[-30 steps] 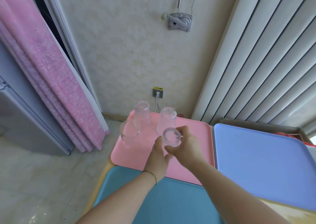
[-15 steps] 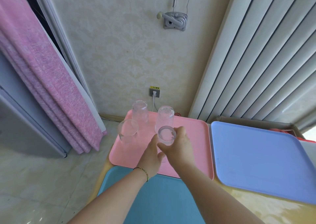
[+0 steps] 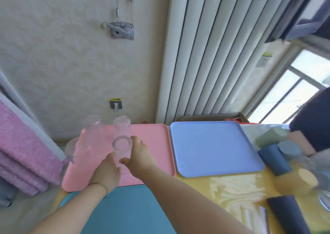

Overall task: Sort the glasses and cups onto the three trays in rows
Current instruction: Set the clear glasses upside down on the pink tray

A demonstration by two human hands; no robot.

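On the pink tray (image 3: 157,144), near the middle of its front half, a clear glass (image 3: 121,145) stands upright between both hands. The left hand (image 3: 107,169) wraps its fingers against the near left side of the glass, a thin bracelet showing at the wrist. The right hand (image 3: 140,155) curls round the right side, thumb on the near wall. Whether the base rests on the tray I cannot tell, since the hands cover it. Behind it, at the tray's far edge, stand a back-left glass (image 3: 92,126) and a back-right glass (image 3: 122,124), side by side and apart. A fourth glass (image 3: 71,149) sits at the tray's left edge (too blurred to say more). Just beside the pink tray, on its right, lies the blue tray (image 3: 210,148), and the teal tray (image 3: 116,214) lies nearest, under the forearms. Right of the blue tray, on the yellow table (image 3: 232,189), coloured cups lie clustered: a green cup (image 3: 269,137) and a dark blue cup (image 3: 275,161) among them.
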